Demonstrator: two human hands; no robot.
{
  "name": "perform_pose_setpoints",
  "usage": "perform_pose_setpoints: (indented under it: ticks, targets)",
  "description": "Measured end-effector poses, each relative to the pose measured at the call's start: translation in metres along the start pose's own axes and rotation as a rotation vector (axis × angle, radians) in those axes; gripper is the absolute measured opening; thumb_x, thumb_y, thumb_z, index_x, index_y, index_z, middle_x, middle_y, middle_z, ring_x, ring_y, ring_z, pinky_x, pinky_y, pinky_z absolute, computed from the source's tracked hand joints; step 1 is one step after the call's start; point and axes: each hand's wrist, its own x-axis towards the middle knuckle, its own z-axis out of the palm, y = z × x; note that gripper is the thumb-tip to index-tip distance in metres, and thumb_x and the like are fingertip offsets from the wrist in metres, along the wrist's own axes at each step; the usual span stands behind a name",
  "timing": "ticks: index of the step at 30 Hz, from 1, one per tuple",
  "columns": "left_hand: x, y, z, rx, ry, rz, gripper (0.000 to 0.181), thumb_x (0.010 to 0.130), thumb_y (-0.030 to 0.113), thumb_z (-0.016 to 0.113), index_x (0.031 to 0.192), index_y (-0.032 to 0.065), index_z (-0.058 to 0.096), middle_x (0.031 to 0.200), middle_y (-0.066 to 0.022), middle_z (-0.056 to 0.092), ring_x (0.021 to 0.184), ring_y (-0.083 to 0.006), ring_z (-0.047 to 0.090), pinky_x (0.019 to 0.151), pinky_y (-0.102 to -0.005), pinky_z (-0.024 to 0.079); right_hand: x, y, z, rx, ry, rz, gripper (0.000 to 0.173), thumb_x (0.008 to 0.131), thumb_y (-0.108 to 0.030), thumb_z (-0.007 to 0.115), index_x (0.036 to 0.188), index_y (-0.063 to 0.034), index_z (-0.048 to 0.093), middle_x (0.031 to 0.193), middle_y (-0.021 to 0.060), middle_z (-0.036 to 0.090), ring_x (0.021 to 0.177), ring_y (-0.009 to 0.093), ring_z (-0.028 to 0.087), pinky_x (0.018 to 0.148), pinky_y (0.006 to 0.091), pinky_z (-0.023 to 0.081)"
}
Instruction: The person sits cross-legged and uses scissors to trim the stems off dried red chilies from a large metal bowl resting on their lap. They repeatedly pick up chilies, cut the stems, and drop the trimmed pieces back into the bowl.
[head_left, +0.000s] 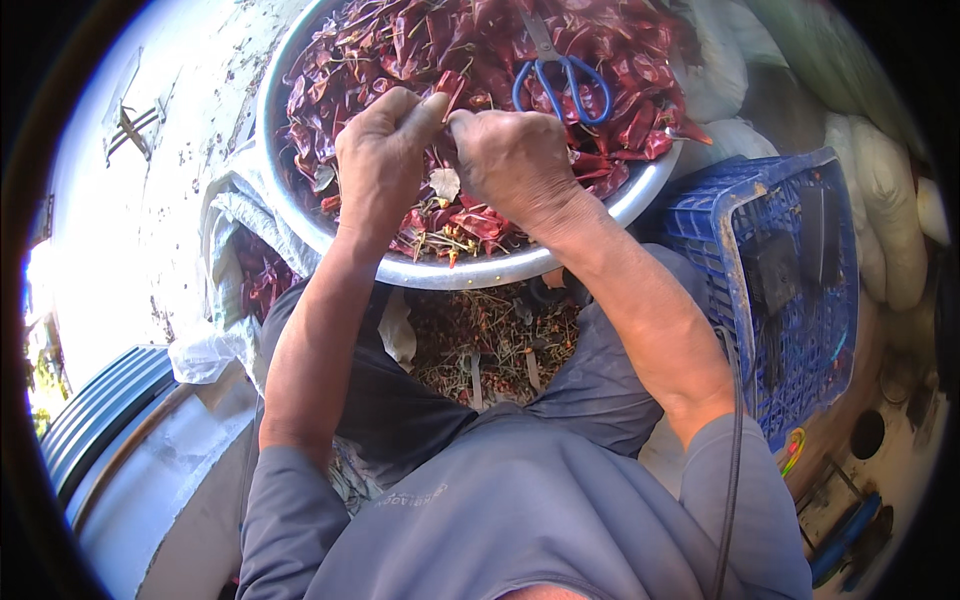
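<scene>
Over a wide metal basin (465, 276) heaped with dried red chili peppers (480, 221), my two hands come together. Between the thumb and fingers of my left hand (386, 146) is a dried red chili (451, 86), its upper part sticking up. The curled fingers of my right hand (514, 154) pinch at its lower end, which they mostly hide. Scissors with blue handles (574, 86) lie on the heap just beyond my right hand, blades pointing away. A pale dry leaf (445, 184) rests on the chilies between my wrists.
Stems and scraps (487, 337) cover the ground between my knees, below the basin. A blue plastic crate (720, 217) holding dark objects stands at right. At left, an open plastic sack (232, 217) holds more chilies. A cord (731, 480) runs along my right arm. Pale filled sacks (885, 210) lie beyond the crate.
</scene>
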Motion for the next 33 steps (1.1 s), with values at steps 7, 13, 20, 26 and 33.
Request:
perform_pose_setpoints:
  ticks: [7, 13, 20, 26, 33]
  targets:
    - [0.004, -0.011, 0.0, -0.399, -0.09, -0.146, 0.026, 0.095, 0.025, 0.069, 0.085, 0.002, 0.071, 0.07, 0.0027, 0.061, 0.065, -0.0032, 0.05, 0.058, -0.0237, 0.039, 0.001, 0.005, -0.005, -0.047, 0.008, -0.112, 0.01, 0.086, -0.008, 0.065, 0.077, -0.0095, 0.068, 0.057, 0.0063, 0.064, 0.053, 0.019, 0.069, 0.046, 0.032, 0.055]
    - [0.007, -0.017, -0.005, -0.374, -0.066, -0.024, 0.03, 0.099, 0.033, 0.065, 0.093, 0.003, 0.068, 0.08, -0.001, 0.063, 0.074, -0.0082, 0.054, 0.071, -0.0251, 0.043, -0.002, -0.008, 0.009, 0.146, -0.048, 0.119, 0.009, 0.089, -0.013, 0.066, 0.084, -0.0062, 0.066, 0.066, 0.0128, 0.066, 0.06, 0.029, 0.07, 0.048, 0.0368, 0.052]
    - [0.03, -0.023, -0.028, -0.539, 0.12, -0.233, 0.027, 0.101, 0.03, 0.062, 0.094, 0.0042, 0.061, 0.082, -0.0006, 0.053, 0.07, -0.0112, 0.049, 0.073, -0.0277, 0.047, -0.001, -0.008, 0.002, 0.147, 0.001, 0.082, 0.038, 0.096, -0.039, 0.066, 0.073, -0.0093, 0.059, 0.057, 0.0085, 0.059, 0.051, 0.024, 0.063, 0.044, 0.0345, 0.047]
    - [0.0, -0.021, -0.049, -0.057, -0.897, 0.107, 0.034, 0.091, 0.038, 0.073, 0.09, 0.0038, 0.072, 0.077, -0.0059, 0.066, 0.071, -0.0165, 0.06, 0.07, -0.0337, 0.049, -0.004, -0.002, 0.006, 0.077, -0.594, 0.441, 0.044, 0.087, -0.047, 0.073, 0.093, -0.0042, 0.074, 0.079, 0.0187, 0.072, 0.077, 0.033, 0.073, 0.068, 0.0448, 0.057]
    - [-0.001, -0.024, -0.022, 0.463, -0.987, 0.176, 0.025, 0.088, 0.028, 0.073, 0.097, 0.0046, 0.072, 0.086, -0.0119, 0.073, 0.081, -0.0248, 0.071, 0.073, -0.0388, 0.054, -0.019, 0.018, 0.038, -0.025, -0.723, 0.494, 0.026, 0.085, -0.028, 0.071, 0.097, -0.0047, 0.073, 0.091, 0.0213, 0.073, 0.091, 0.038, 0.072, 0.079, 0.0503, 0.057]
